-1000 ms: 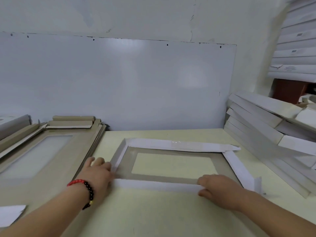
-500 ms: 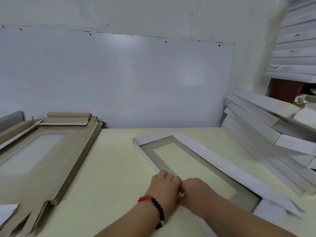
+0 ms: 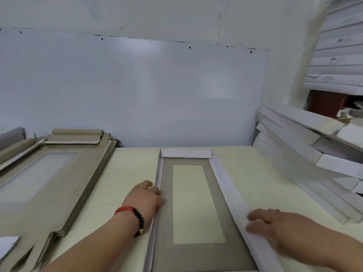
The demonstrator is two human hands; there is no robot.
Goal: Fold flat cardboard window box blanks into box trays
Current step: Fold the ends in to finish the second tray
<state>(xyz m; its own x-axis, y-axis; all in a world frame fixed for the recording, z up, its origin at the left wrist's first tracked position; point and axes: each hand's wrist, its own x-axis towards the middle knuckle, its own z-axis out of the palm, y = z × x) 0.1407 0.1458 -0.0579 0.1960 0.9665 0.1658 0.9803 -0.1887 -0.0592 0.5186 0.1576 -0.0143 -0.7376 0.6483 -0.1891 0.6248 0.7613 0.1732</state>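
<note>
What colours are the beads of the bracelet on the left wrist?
Red and black beads on the bracelet, with one small gold bead; seen in the head view.

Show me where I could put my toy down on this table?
Bare tabletop lies between the stack of flat blanks and the box being folded. Another strip runs between its right wall and the white boxes. Both edges are crowded; the hands work the middle.

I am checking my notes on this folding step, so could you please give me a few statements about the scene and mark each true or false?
1. The left hand rests on the left wall of the window box blank. True.
2. The right hand is off the blank. False: it presses the right wall.
3. The stack of flat blanks lies to the left. True.
4. The beaded bracelet is on the right wrist. False: left wrist.
</note>
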